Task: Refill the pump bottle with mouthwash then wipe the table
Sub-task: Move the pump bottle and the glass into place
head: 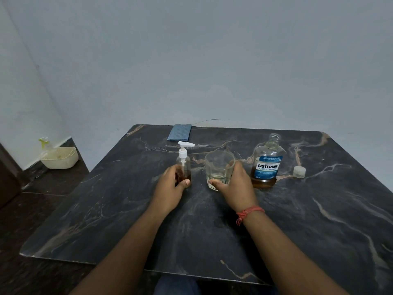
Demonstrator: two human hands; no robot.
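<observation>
Head view: a dark marble-patterned bench [297, 220] carries everything; the left hand [170, 190] wraps the lower part of the pump bottle [183, 167], its grip clamped on the clear body with the thumb across the front near the base; the bottle stands upright on the bench, white pump head fitted and its nozzle pointing right, a shallow layer of amber liquid at the bottom.

Just to the right, apart from the bottle, stands a clear glass tumbler [219, 167]; the right hand [236, 188] closes around its right side and base, grip clamped on the glass, thumb along the lower front edge; a little pale liquid sits at the bottom of the tumbler; a red thread band [249, 211] circles the right wrist.

Right of the tumbler, near the hand, the mouthwash bottle [266, 165] stands upright with its neck uncapped; its blue label reads Listerine Cool Mint; amber liquid fills only the lowest part; its pale cap [299, 172] lies on the bench just beside it, to the right.

At the far edge of the bench, behind the pump bottle, a folded blue cloth [179, 132] lies flat, well apart from the hands; on the floor to the left, against the wall, sits a cream plastic basket [60, 158].
</observation>
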